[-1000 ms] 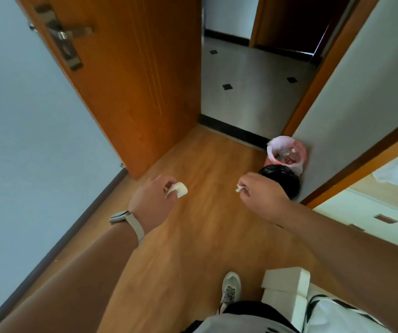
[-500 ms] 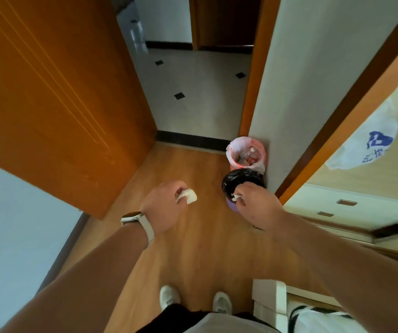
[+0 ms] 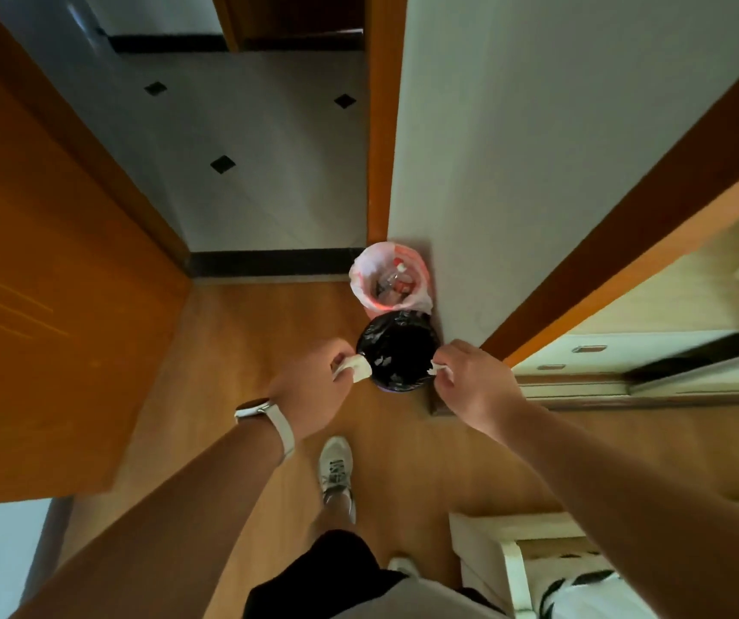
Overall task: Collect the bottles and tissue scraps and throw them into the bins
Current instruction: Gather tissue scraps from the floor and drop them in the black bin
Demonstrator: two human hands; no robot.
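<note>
Here both hands, left (image 3: 314, 390) and right (image 3: 474, 386), pinch tissue scraps (image 3: 356, 368) pointing inward over the black-lined bin (image 3: 396, 357).

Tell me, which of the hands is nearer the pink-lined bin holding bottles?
Neither clearly. The left hand and the right hand flank the black-bagged bin, both short of the pink-lined bin.

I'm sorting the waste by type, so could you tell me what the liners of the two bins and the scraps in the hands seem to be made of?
Black bin liner: thin glossy plastic film, by its crinkles and glints. Pink-white bin liner: thin translucent plastic, probably a shopping bag, folded over the rim. Scrap in the left hand and scrap in the right hand: soft, matte white, crumpled, likely tissue paper.
</note>
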